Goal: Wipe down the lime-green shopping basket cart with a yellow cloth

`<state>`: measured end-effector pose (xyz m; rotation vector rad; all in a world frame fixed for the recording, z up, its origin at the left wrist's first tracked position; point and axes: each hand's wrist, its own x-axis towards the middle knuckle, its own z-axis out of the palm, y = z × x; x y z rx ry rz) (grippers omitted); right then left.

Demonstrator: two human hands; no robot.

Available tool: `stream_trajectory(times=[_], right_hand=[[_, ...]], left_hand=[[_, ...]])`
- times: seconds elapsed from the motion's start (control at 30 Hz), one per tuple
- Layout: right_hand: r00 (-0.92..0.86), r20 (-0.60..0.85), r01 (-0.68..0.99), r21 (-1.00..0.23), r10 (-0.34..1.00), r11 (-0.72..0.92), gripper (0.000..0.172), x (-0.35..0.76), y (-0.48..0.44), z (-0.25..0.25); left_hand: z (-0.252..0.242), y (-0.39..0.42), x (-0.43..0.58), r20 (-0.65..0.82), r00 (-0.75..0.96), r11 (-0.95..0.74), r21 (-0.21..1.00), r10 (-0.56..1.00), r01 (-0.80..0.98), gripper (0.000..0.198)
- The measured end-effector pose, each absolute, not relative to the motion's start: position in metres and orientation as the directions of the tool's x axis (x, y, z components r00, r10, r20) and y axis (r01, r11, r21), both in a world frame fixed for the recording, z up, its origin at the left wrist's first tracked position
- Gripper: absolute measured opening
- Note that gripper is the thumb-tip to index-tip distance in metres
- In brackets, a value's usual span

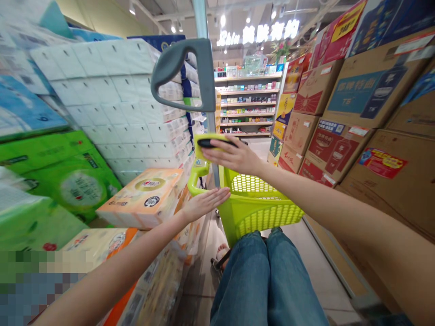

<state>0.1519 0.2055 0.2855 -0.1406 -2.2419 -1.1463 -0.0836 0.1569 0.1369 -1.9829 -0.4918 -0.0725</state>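
A lime-green shopping basket cart (268, 213) stands just in front of my jeans-clad knees, with a grey loop handle (210, 74) rising on a pole above it. My right hand (234, 156) lies over a yellow-green part with a black oval grip (217, 141), its fingers stretched across it. Lower down, my left hand (207, 203) rests flat, fingers extended, by the green curved bar (193, 179) at the cart's left side. Neither hand is visibly wrapped round anything.
White tissue packs (112, 104), green packs (74, 181) and an orange tissue pack (146, 192) are stacked at left. Cardboard cartons (356, 90) line the right side. Stocked shelves (248, 105) stand ahead. A foot (222, 253) shows beside the cart.
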Motion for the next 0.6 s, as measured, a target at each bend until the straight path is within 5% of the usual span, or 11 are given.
stream_trajectory(times=[0.1,0.2,0.3,0.43,0.6], right_hand=[[-0.895,0.326,0.135,0.849,-0.305,0.512,0.041,0.158,0.202,0.238],[-0.918,0.205,0.017,0.876,-0.339,0.483,0.042,0.164,0.204,0.241],[-0.901,0.271,0.031,0.818,-0.339,0.574,0.048,0.166,0.209,0.289],[-0.826,0.521,0.157,0.581,-0.217,0.798,0.051,0.162,0.216,0.355],[-0.807,0.59,0.287,0.364,0.019,0.886,0.049,0.159,0.213,0.345]], left_hand=[[0.132,0.16,-0.086,0.247,0.913,-0.398,-0.84,0.324,0.368,0.068],[0.132,0.161,-0.086,0.256,0.918,-0.403,-0.838,0.304,0.367,0.065],[0.136,0.161,-0.083,0.293,0.914,-0.359,-0.851,0.28,0.382,0.063],[0.141,0.16,-0.08,0.307,0.92,-0.346,-0.858,0.245,0.379,0.06],[0.14,0.16,-0.081,0.318,0.906,-0.419,-0.809,0.28,0.414,0.062]])
